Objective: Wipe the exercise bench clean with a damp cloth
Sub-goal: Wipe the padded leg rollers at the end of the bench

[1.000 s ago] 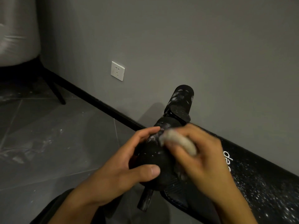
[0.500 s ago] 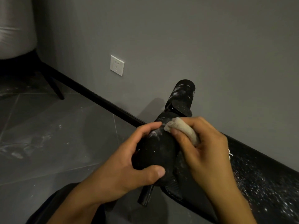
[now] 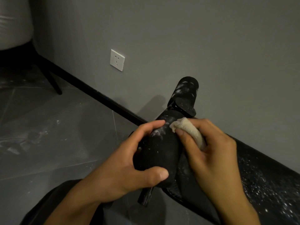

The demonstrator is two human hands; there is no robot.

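The black exercise bench (image 3: 266, 181) runs from the middle of the view to the lower right, its pad speckled with white dust. At its end sit two black foam rollers. My left hand (image 3: 123, 163) grips the near roller (image 3: 162, 153), fingers and thumb curled round it. My right hand (image 3: 212, 153) holds a folded off-white cloth (image 3: 190, 132) and presses it against the roller's upper right side, beside a patch of white dust. The far roller (image 3: 186, 93) stands behind, also dusty.
A grey wall with a white socket (image 3: 117, 60) and a black skirting board (image 3: 90, 91) runs close behind the bench. Grey floor tiles (image 3: 48, 135) with dust marks lie to the left. A black-legged stand (image 3: 52, 80) carrying something white is in the far left corner.
The cloth in my right hand has slid up the near roller towards its far end. My left hand has kept its grip on the roller.
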